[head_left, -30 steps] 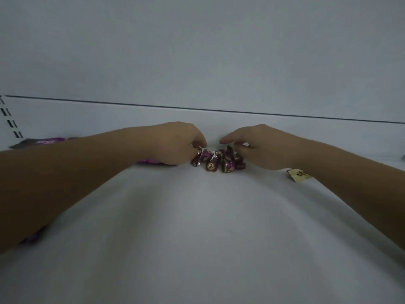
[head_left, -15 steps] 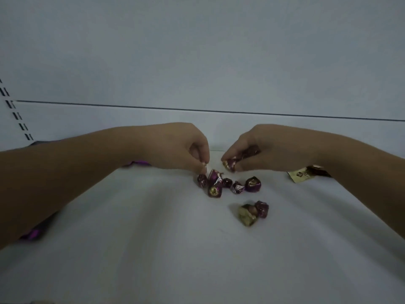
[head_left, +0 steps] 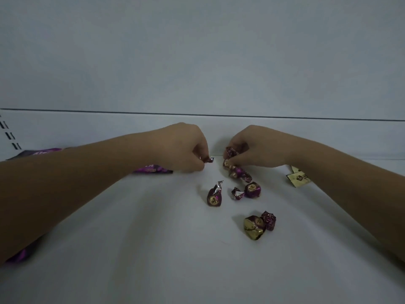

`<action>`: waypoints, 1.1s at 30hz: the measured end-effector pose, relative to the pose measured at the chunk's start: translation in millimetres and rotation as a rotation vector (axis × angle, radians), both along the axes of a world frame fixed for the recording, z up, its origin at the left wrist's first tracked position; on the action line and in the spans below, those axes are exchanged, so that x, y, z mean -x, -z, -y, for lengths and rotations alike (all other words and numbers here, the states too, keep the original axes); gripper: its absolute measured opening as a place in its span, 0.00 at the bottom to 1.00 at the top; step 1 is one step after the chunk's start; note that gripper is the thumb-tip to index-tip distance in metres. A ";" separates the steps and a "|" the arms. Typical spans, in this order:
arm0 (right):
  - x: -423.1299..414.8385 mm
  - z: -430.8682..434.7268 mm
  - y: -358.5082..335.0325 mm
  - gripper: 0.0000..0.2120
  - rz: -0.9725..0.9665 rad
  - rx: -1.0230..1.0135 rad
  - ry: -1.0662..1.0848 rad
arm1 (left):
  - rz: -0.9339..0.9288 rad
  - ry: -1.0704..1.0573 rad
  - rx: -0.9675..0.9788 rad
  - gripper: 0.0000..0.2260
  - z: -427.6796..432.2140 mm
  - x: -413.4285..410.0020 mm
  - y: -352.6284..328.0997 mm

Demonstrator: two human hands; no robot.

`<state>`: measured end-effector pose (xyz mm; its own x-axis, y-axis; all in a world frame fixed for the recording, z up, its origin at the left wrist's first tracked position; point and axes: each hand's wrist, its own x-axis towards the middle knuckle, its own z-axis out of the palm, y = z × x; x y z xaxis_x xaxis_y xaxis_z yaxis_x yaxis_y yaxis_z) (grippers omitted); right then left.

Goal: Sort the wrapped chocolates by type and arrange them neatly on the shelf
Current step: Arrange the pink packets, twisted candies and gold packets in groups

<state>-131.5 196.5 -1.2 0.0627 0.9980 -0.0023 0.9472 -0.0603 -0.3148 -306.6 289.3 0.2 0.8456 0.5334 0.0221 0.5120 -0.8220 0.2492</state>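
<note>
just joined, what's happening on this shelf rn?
A person is sorting small purple foil-wrapped chocolates on a white shelf. The left hand pinches one wrapped chocolate by its twisted end; the right hand grips a few more at the back of the shelf. Several purple pieces lie loose in front, and a gold-wrapped chocolate sits nearest the camera, touching a purple one. Nothing is lined up yet.

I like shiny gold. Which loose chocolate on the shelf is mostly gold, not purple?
The gold chocolate nearest the camera, touching a purple chocolate on its right. The other loose ones are purple with only small gold spots.
</note>
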 end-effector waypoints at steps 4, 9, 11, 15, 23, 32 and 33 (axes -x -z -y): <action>1.9 -3.8 10.8 0.10 -0.061 -0.118 0.058 | 0.124 -0.071 0.083 0.05 -6.4 -6.3 0.0; 2.3 -10.5 26.0 0.09 -0.103 -0.257 0.103 | 0.170 -0.124 0.108 0.09 -11.2 -12.7 5.3; 1.7 -11.4 29.9 0.11 -0.136 -0.274 0.098 | 0.187 -0.128 0.121 0.09 -13.5 -15.6 8.3; 2.5 -11.7 37.2 0.13 -0.151 -0.339 0.097 | 0.213 -0.130 0.104 0.09 -18.2 -21.0 13.9; 5.6 -11.1 37.6 0.16 -0.193 -0.363 0.126 | 0.235 -0.121 0.063 0.08 -18.3 -21.9 18.8; 4.0 22.3 -16.3 0.09 0.116 -0.127 0.092 | 0.069 -0.135 0.071 0.13 13.9 4.2 -1.1; 5.1 26.5 -19.1 0.10 0.132 -0.051 0.067 | 0.037 -0.140 0.060 0.17 20.3 8.8 -2.2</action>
